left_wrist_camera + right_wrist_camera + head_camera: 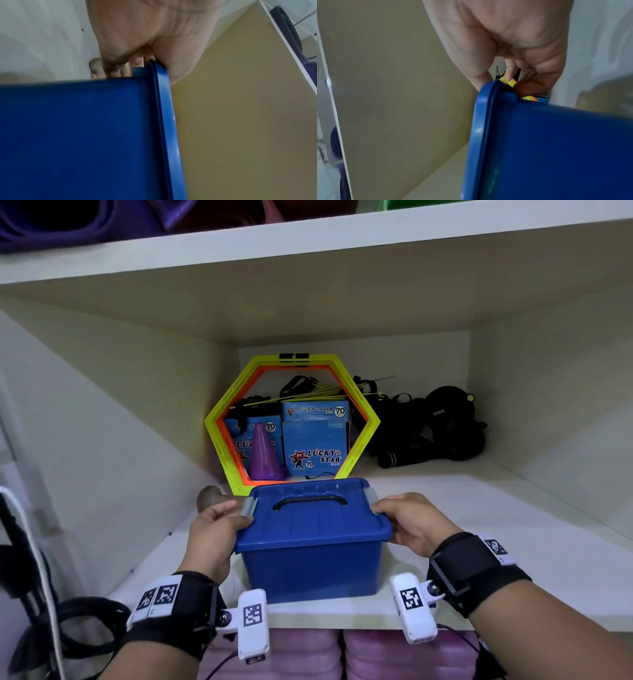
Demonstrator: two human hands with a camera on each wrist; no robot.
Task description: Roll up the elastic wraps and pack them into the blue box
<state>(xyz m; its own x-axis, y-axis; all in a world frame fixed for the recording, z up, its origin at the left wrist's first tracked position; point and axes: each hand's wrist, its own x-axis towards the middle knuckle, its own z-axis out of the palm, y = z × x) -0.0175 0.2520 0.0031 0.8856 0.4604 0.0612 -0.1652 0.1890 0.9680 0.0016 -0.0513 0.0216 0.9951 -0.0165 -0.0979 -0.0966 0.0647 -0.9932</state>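
The blue box (311, 563) stands on the white shelf (496, 529) near its front edge, its lid on with a black handle (310, 501) and grey side clips. My left hand (214, 530) grips the box's left rim, thumb on the lid edge. My right hand (409, 522) grips the right rim by the grey clip. In the left wrist view my left hand (137, 54) curls its fingers under the rim of the blue box (77, 135). In the right wrist view my right hand (513, 60) holds the rim of the blue box (556, 148). No elastic wraps are visible.
Behind the box lean yellow and orange hexagon rings (291, 422), with blue Lucky Star cartons (315, 446) and a purple cone (263, 453) behind them. Black straps and gear (435, 426) lie at the back right. A brownish round object (209, 496) sits behind my left hand. Pink items (342, 652) fill the shelf below.
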